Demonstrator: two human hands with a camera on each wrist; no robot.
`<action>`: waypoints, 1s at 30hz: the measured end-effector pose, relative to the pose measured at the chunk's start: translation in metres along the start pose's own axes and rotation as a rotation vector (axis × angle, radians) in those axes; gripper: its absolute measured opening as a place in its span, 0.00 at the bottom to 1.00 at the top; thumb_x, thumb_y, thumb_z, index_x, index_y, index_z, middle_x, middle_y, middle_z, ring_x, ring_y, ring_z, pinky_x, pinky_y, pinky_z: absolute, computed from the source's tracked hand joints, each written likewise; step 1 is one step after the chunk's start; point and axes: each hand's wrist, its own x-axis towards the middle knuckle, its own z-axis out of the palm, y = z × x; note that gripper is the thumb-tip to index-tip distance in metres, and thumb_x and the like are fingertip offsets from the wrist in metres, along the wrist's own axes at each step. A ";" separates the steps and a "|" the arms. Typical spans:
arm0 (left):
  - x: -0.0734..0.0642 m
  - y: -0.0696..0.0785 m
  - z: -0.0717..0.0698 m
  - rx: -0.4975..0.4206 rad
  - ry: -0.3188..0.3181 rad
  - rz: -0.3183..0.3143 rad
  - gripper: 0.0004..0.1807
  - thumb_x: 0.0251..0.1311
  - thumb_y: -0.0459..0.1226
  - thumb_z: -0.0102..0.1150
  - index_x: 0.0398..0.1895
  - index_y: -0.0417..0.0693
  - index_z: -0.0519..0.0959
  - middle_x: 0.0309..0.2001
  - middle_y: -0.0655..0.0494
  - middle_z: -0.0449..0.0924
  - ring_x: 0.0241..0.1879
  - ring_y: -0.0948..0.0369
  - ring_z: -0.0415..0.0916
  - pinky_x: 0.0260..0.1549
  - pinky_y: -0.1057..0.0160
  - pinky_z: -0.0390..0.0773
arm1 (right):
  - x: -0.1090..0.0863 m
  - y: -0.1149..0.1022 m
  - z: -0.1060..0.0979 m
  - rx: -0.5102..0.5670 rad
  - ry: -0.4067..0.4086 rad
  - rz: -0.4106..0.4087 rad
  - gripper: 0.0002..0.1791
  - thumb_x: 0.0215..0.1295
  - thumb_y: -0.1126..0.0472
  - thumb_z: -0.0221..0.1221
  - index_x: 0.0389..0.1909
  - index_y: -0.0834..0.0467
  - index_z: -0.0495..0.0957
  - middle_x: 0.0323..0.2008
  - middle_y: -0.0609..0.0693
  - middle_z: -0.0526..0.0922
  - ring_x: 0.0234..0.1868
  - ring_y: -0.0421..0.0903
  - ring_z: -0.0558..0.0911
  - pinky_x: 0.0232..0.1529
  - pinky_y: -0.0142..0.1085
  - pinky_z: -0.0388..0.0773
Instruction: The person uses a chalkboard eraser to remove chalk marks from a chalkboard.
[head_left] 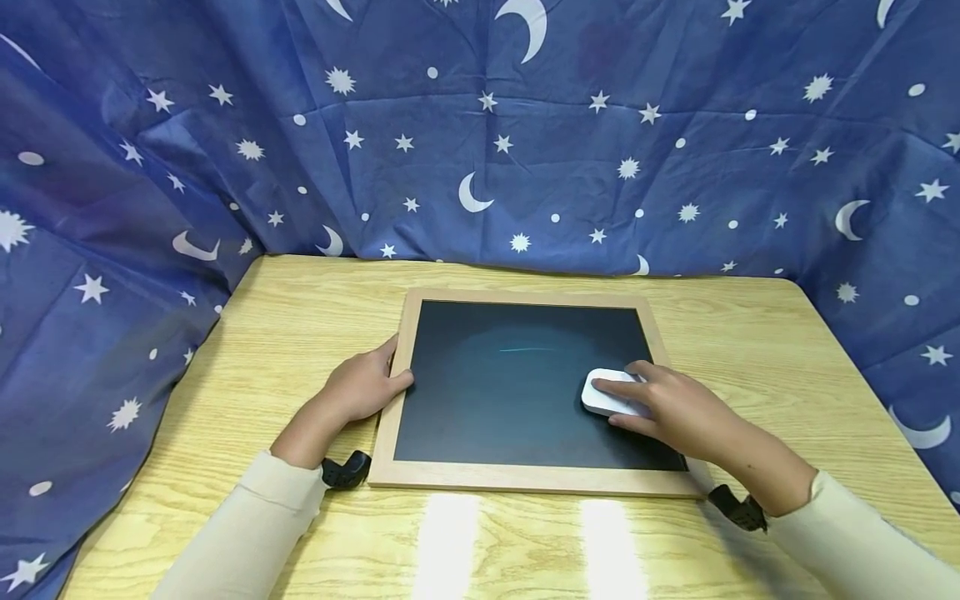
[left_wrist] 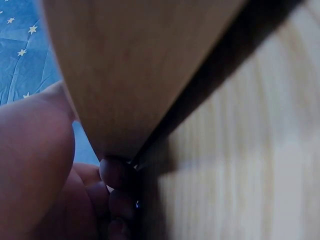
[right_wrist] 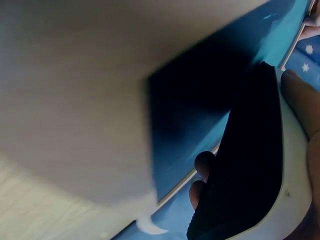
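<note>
A blackboard (head_left: 495,408) in a light wooden frame (head_left: 525,477) lies on the table. My left hand (head_left: 362,383) grips the frame's left side, thumb on top; in the left wrist view its fingertips (left_wrist: 117,202) curl at the frame's lower edge. Over the right part of the board, my right hand (head_left: 678,408) holds a white-backed board eraser (head_left: 606,393). The eraser's black underside (right_wrist: 245,165) faces the right wrist camera, so it appears tilted up off the surface at that side. A thin pale-blue stroke (head_left: 527,350) marks the board's upper middle.
The wood-grain table (head_left: 315,308) extends around the board, with bright reflections near its front. A blue curtain (head_left: 420,167) with white moons and stars hangs behind and along both sides. Black wrist straps (head_left: 347,471) sit on both wrists, close to the frame's lower corners.
</note>
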 end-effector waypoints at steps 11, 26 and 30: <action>0.001 0.000 0.000 0.008 0.002 0.007 0.44 0.63 0.49 0.51 0.81 0.57 0.49 0.32 0.54 0.86 0.22 0.60 0.77 0.23 0.61 0.73 | 0.067 -0.039 0.005 -0.037 -0.049 -0.129 0.26 0.65 0.46 0.64 0.63 0.46 0.79 0.51 0.63 0.81 0.47 0.58 0.84 0.47 0.53 0.81; 0.002 -0.001 0.000 0.040 0.011 -0.002 0.44 0.62 0.51 0.52 0.81 0.56 0.50 0.35 0.54 0.86 0.26 0.59 0.77 0.27 0.61 0.72 | 0.147 -0.098 0.018 -0.043 -0.086 -0.240 0.25 0.67 0.44 0.62 0.64 0.43 0.78 0.52 0.61 0.80 0.45 0.54 0.84 0.47 0.48 0.82; 0.002 -0.002 0.001 0.037 0.006 -0.005 0.45 0.62 0.50 0.52 0.81 0.55 0.49 0.33 0.54 0.85 0.25 0.59 0.77 0.26 0.61 0.72 | 0.149 -0.097 0.020 -0.056 -0.086 -0.238 0.26 0.67 0.44 0.62 0.65 0.42 0.78 0.52 0.60 0.81 0.44 0.54 0.84 0.46 0.47 0.82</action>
